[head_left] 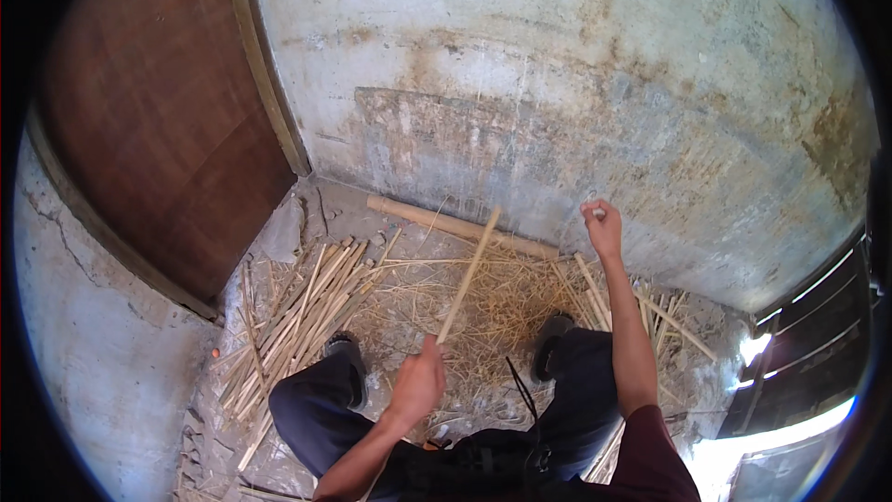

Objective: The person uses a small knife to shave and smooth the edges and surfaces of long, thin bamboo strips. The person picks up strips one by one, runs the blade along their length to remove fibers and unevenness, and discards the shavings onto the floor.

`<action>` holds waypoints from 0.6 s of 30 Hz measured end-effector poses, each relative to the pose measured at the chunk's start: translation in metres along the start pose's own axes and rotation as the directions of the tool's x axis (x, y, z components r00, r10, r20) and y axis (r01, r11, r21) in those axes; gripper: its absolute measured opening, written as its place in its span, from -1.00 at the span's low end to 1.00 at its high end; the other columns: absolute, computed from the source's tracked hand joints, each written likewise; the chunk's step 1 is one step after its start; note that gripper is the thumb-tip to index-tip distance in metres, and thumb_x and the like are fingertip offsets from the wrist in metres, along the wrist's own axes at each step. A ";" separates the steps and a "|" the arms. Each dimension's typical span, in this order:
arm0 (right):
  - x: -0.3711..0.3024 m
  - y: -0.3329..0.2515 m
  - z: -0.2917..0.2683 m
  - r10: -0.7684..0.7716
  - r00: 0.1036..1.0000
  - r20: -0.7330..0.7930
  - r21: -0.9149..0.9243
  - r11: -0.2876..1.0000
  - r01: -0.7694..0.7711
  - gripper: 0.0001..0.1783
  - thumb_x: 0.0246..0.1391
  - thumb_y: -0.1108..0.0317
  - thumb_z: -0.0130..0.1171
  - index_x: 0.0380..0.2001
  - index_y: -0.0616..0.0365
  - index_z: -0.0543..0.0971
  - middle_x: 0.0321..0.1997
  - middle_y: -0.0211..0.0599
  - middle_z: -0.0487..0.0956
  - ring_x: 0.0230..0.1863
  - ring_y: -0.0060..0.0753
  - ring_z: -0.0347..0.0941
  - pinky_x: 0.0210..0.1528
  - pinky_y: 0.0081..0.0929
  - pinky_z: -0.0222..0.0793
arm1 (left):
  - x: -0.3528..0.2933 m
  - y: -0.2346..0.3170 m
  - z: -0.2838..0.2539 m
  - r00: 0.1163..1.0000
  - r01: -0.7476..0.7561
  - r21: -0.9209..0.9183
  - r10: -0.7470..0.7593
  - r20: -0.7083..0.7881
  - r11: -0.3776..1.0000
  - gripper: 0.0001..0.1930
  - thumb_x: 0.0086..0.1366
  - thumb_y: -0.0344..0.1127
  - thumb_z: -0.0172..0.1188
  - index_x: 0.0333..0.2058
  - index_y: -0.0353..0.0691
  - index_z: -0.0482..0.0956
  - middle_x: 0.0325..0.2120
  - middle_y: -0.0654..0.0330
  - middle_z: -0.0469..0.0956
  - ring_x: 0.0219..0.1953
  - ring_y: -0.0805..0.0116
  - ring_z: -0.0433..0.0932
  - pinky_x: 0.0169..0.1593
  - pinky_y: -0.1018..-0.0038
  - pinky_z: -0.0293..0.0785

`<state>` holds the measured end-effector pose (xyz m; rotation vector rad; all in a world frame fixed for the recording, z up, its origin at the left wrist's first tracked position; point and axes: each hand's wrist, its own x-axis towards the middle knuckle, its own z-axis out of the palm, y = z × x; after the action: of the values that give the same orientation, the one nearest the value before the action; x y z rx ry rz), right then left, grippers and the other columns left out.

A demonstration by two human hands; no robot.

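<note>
My left hand (pixel 418 383) is closed round the lower end of a pale bamboo strip (pixel 467 276), which slants up and away to the right in front of me. Raised out ahead on the right, my right hand (pixel 603 225) is apart from the strip, with its fingers curled in toward the thumb near the wall. Whatever those fingers may hold is too small to make out. Under the strip, a heap of thin, straw-coloured shavings (pixel 520 293) covers the ground between my feet.
Many bamboo strips (pixel 302 321) lie piled on the left, and more strips (pixel 664 316) on the right. A thick bamboo pole (pixel 446 223) rests along the foot of the stained wall (pixel 557 65). A brown door (pixel 158 102) stands at the left.
</note>
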<state>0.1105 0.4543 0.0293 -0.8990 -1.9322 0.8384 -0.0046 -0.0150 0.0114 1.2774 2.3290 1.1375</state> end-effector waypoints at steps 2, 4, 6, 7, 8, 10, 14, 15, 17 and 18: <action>-0.013 -0.009 0.002 0.228 0.952 0.204 0.074 0.966 -0.247 -0.86 0.33 0.30 0.29 -0.27 0.13 0.68 -0.53 -0.38 0.61 -0.60 -0.66 0.36 -0.51 -0.52 0.21 | 0.006 -0.021 -0.005 1.000 0.005 -0.194 -0.003 0.008 0.981 -0.81 0.62 -0.26 -0.01 -0.15 -0.27 0.38 -0.61 -0.02 0.53 -0.65 -0.02 0.54 -0.54 0.05 0.39; -0.025 -0.028 0.014 0.192 0.949 0.249 0.191 0.951 -0.243 -0.87 0.35 0.29 0.28 -0.23 0.12 0.65 -0.55 -0.43 0.58 -0.60 -0.69 0.34 -0.52 -0.53 0.16 | 0.010 -0.013 -0.022 0.928 0.359 -0.560 -0.220 0.302 0.747 -0.69 0.69 -0.12 -0.10 -0.20 -0.20 0.42 -0.58 0.32 0.35 -0.67 0.51 0.30 -0.59 0.48 0.26; -0.043 -0.045 0.027 0.077 0.965 0.250 0.379 0.910 -0.171 -0.86 0.41 0.29 0.25 -0.15 0.11 0.58 -0.55 -0.54 0.53 -0.57 -0.74 0.29 -0.55 -0.55 0.05 | 0.018 0.009 -0.043 0.874 0.472 -0.604 -0.250 0.417 0.642 -0.67 0.69 -0.10 -0.12 -0.22 -0.19 0.42 -0.59 0.32 0.34 -0.67 0.53 0.28 -0.59 0.50 0.26; -0.053 -0.054 0.036 0.074 0.965 0.253 0.379 0.910 -0.169 -0.86 0.41 0.29 0.25 -0.15 0.11 0.58 -0.55 -0.54 0.53 -0.57 -0.74 0.29 -0.55 -0.55 0.05 | 0.021 0.014 -0.047 0.818 0.565 -0.633 -0.259 0.514 0.529 -0.66 0.69 -0.09 -0.14 -0.24 -0.17 0.41 -0.59 0.33 0.32 -0.67 0.54 0.26 -0.58 0.53 0.26; -0.063 -0.066 0.043 -0.088 0.983 0.160 0.360 0.933 0.025 -0.85 0.41 0.28 0.26 -0.17 0.12 0.59 -0.51 -0.50 0.57 -0.53 -0.75 0.34 -0.54 -0.54 0.11 | 0.022 0.012 -0.045 0.821 0.562 -0.637 -0.259 0.509 0.528 -0.66 0.69 -0.09 -0.14 -0.24 -0.17 0.41 -0.59 0.33 0.32 -0.67 0.54 0.26 -0.58 0.53 0.26; -0.087 -0.092 0.056 -0.364 0.928 0.086 0.301 0.897 0.324 -0.83 0.41 0.27 0.27 -0.17 0.14 0.61 -0.40 -0.42 0.67 -0.46 -0.72 0.47 -0.51 -0.50 0.24 | 0.021 0.002 -0.037 0.807 0.586 -0.655 -0.268 0.526 0.478 -0.62 0.69 -0.04 -0.14 -0.29 -0.13 0.42 -0.61 0.35 0.30 -0.68 0.53 0.25 -0.61 0.51 0.24; -0.124 -0.117 0.058 -0.523 0.774 0.357 0.235 0.852 0.467 -0.84 0.35 0.27 0.33 -0.15 0.11 0.67 -0.23 -0.27 0.74 -0.42 -0.46 0.62 -0.44 -0.39 0.43 | 0.021 0.000 -0.029 0.810 0.582 -0.628 -0.296 0.506 0.518 -0.61 0.69 -0.02 -0.14 -0.30 -0.14 0.40 -0.63 0.36 0.30 -0.69 0.53 0.26 -0.62 0.49 0.23; -0.127 -0.121 0.058 -0.518 0.778 0.356 0.235 0.855 0.462 -0.84 0.35 0.27 0.33 -0.15 0.11 0.67 -0.23 -0.27 0.74 -0.42 -0.46 0.62 -0.44 -0.39 0.43 | 0.021 0.000 -0.028 0.830 0.551 -0.621 -0.295 0.473 0.557 -0.60 0.69 0.00 -0.13 -0.31 -0.13 0.40 -0.63 0.38 0.29 -0.67 0.55 0.25 -0.59 0.50 0.22; -0.128 -0.129 0.057 -0.574 0.693 0.437 0.192 0.812 0.551 -0.87 0.32 0.30 0.35 -0.14 0.07 0.71 -0.24 -0.30 0.72 -0.48 -0.30 0.59 -0.47 -0.34 0.42 | 0.022 -0.002 -0.021 0.850 0.519 -0.612 -0.289 0.440 0.596 -0.59 0.69 0.01 -0.12 -0.32 -0.13 0.39 -0.63 0.40 0.27 -0.64 0.56 0.25 -0.57 0.51 0.21; -0.128 -0.129 0.059 -0.572 0.695 0.436 0.192 0.813 0.549 -0.87 0.32 0.30 0.35 -0.14 0.07 0.71 -0.24 -0.30 0.72 -0.48 -0.30 0.59 -0.47 -0.34 0.42 | 0.020 -0.010 -0.013 0.890 0.440 -0.596 -0.241 0.386 0.672 -0.57 0.69 0.01 -0.10 -0.34 -0.13 0.39 -0.63 0.42 0.26 -0.62 0.58 0.22 -0.53 0.51 0.19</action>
<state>0.0753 0.2686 0.0574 -0.0104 -2.4108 0.7593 -0.0292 -0.0086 0.0157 0.6283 1.5975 1.3691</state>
